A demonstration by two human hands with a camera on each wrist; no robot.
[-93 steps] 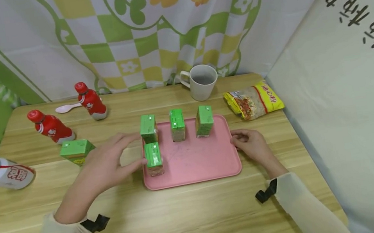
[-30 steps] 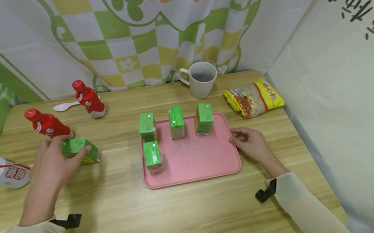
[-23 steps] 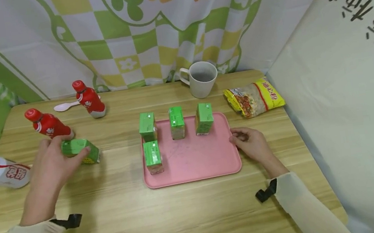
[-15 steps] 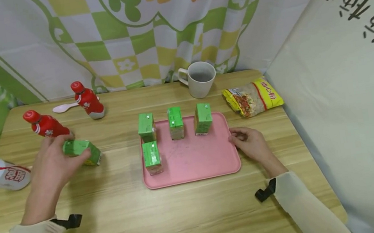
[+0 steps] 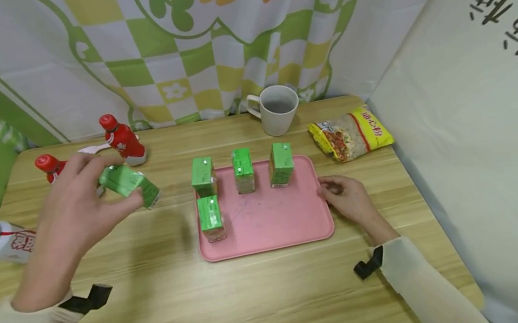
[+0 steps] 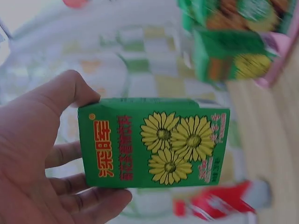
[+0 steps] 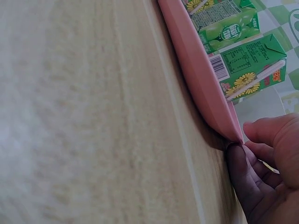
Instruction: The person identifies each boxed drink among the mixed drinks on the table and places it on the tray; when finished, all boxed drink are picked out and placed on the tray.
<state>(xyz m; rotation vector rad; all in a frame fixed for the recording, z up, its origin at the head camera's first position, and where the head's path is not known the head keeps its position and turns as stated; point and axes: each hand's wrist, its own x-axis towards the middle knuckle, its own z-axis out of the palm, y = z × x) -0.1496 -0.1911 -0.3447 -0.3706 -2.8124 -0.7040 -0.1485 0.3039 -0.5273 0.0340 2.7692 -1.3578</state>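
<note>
My left hand (image 5: 73, 207) grips a green drink carton (image 5: 125, 180) between thumb and fingers, holding it tilted above the table left of the pink tray (image 5: 277, 222). The left wrist view shows yellow flowers and red lettering on that carton's face. Several more green drink cartons stand on the tray: one at the front left (image 5: 211, 218), one behind it (image 5: 203, 177), one at the back middle (image 5: 243, 170) and one at the back right (image 5: 281, 164). At the tray's right rim, my right hand (image 5: 350, 201) pinches the edge between thumb and fingers.
Behind my left hand are a red bottle (image 5: 48, 164), partly hidden, another red bottle (image 5: 122, 140) and a pale spoon (image 5: 92, 149). A white can (image 5: 1, 242) stands far left. A grey mug (image 5: 278, 112) and a yellow food packet (image 5: 351, 134) are behind the tray.
My left hand moved from the tray to the carton at the left, took hold of it, and has lifted it up and rightward. The right hand has stayed at the tray's rim.
</note>
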